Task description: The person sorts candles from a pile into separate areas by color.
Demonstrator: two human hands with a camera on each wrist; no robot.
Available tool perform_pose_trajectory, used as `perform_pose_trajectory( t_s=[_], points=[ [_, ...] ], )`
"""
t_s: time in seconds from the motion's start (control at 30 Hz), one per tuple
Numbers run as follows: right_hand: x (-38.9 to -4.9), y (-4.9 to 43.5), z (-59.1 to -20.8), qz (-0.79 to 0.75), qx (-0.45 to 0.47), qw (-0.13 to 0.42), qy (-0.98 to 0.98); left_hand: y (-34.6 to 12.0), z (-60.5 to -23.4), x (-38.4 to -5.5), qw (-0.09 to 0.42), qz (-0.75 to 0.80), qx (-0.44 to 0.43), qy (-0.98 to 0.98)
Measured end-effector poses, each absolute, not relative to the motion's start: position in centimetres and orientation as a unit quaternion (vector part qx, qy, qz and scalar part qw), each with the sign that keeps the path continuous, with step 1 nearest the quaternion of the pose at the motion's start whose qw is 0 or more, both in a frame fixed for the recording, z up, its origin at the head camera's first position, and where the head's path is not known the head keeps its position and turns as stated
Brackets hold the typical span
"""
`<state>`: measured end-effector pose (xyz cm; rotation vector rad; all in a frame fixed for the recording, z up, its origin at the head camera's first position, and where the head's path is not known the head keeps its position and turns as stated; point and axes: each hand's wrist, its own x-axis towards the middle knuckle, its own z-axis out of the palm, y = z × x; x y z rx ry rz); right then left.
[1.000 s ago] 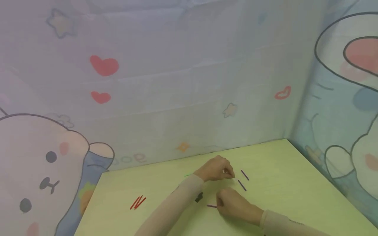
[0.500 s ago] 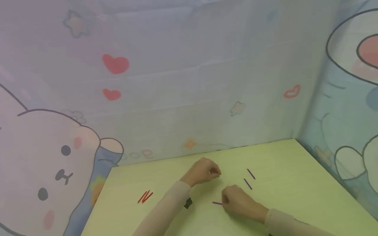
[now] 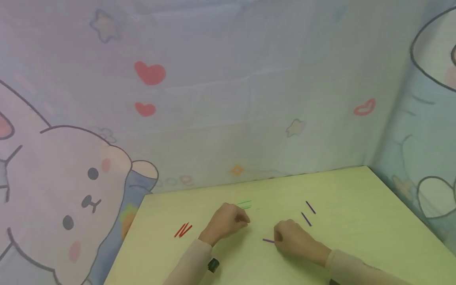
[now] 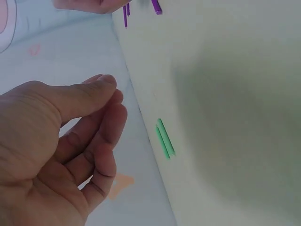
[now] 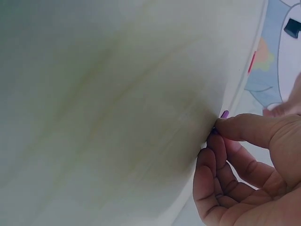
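My left hand [image 3: 225,222] hovers over the table with fingers bent loosely and thumb tip close to the index finger; nothing shows between them. Just beyond it, two thin green sticks [image 4: 166,136] lie side by side. My right hand [image 3: 297,240] pinches one end of a purple stick [image 3: 268,240] between thumb and forefinger, low over the tabletop. The stick's free end points left, and the fingers cover the rest. Behind that hand lie two more purple sticks [image 3: 310,207], slanted and roughly parallel, a small gap between them.
Several red sticks [image 3: 186,231] lie close together on the left of the pale yellow-green table [image 3: 342,198]. A cartoon-printed cloth [image 3: 213,99] rises along the table's back edge and right side. Dark wrist devices [image 3: 213,265] sit under the sleeves.
My left hand has drawn back to the left and toward me, away from the purple sticks, uncovering the green sticks. My right hand keeps its pinch on the purple stick. The head view has swung left.
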<state>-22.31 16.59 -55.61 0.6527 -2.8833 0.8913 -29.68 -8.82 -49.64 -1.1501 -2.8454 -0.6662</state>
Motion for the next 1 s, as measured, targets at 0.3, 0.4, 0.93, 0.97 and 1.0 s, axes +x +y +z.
perform_pose_trajectory(
  t_s=[0.3, 0.4, 0.93, 0.97, 1.0],
  points=[
    [-22.4, 16.7, -55.3, 0.295, 0.209, 0.02, -0.932, -12.7, -50.6, -28.0, -0.029, -0.266, -0.315, -0.911],
    [-22.3, 16.7, -55.3, 0.298, 0.201, 0.015, -0.933, -13.5, -51.0, -27.9, -0.026, -0.262, -0.31, -0.913],
    [-22.1, 16.5, -54.9, 0.298, 0.208, 0.016, -0.932, -13.4, -53.2, -26.8, -0.014, -0.165, -0.309, -0.937],
    [-22.2, 16.5, -54.9, 0.297, 0.205, 0.016, -0.933, -13.3, -53.2, -26.8, -0.012, -0.164, -0.31, -0.936],
    [-22.2, 16.5, -54.9, 0.296, 0.204, 0.016, -0.933, -13.3, -53.2, -26.8, -0.009, -0.166, -0.312, -0.935]
  ],
)
